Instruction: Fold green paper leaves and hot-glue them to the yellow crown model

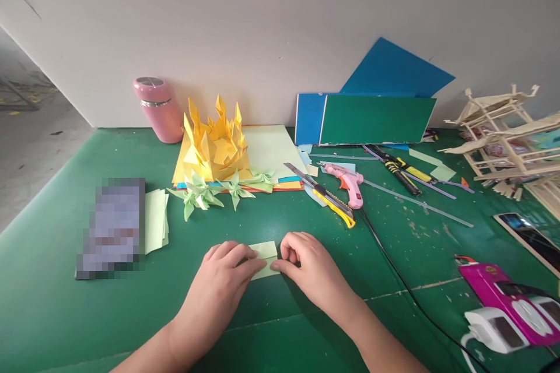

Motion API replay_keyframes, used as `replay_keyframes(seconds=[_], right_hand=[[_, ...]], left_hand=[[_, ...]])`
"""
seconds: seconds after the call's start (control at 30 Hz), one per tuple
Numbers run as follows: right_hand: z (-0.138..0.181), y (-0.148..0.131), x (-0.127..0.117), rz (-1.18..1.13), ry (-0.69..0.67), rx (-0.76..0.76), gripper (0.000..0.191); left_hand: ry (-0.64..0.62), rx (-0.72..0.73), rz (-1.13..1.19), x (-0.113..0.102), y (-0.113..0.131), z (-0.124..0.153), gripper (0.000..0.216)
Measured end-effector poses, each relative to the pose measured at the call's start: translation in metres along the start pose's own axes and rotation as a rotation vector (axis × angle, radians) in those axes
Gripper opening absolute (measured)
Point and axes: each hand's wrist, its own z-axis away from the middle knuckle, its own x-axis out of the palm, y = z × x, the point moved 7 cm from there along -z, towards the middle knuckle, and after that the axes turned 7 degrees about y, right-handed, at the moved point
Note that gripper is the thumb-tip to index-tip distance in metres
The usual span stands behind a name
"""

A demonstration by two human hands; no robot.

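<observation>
A small folded strip of pale green paper [265,249] lies on the green tabletop before me, with a crease running along it. My left hand [216,280] has its fingers closed over the left end, thumb and forefinger pressed together on it. At the right end, my right hand [315,271] is curled with the thumb tip on the edge of the paper. Its other fingers are bent beside the corner, partly hidden. Beyond the hands sit pale green folded paper flowers [199,195] and a yellow folded paper crown-like piece [214,151].
A pink glue gun [350,183] with a trailing black cord and a yellow box cutter [326,198] lie ahead. Green paper sheets [155,221] are at left, a pink flask [158,108] behind. A magenta power strip [503,297] and stick model [503,145] stand right.
</observation>
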Motion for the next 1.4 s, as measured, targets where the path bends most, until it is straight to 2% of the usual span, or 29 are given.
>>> replay_keyframes(seconds=[0.23, 0.47, 0.7, 0.97, 1.1, 1.23, 1.4], right_hand=[[0.001, -0.003, -0.005, -0.016, 0.023, -0.028, 0.031], [0.008, -0.012, -0.002, 0.058, 0.117, -0.085, 0.036], [0.012, -0.011, 0.001, 0.038, 0.033, -0.068, 0.031], [0.011, -0.009, -0.003, -0.033, -0.077, -0.028, 0.03], [0.009, -0.004, -0.004, -0.1, -0.05, -0.034, 0.031], [0.008, -0.004, -0.004, -0.11, 0.027, -0.033, 0.018], [0.01, -0.011, 0.0, 0.009, 0.087, -0.087, 0.027]], left_hand=[[0.053, -0.046, 0.042, 0.005, -0.008, 0.007, 0.031], [0.045, -0.04, 0.036, 0.005, -0.008, 0.007, 0.028], [0.062, -0.028, 0.038, 0.004, -0.007, 0.007, 0.028], [0.018, -0.057, 0.043, 0.006, -0.01, 0.007, 0.029], [0.014, -0.069, 0.051, 0.006, -0.01, 0.007, 0.028], [-0.011, -0.074, 0.046, 0.005, -0.008, 0.004, 0.023], [-0.006, -0.096, 0.058, 0.004, -0.007, 0.003, 0.022]])
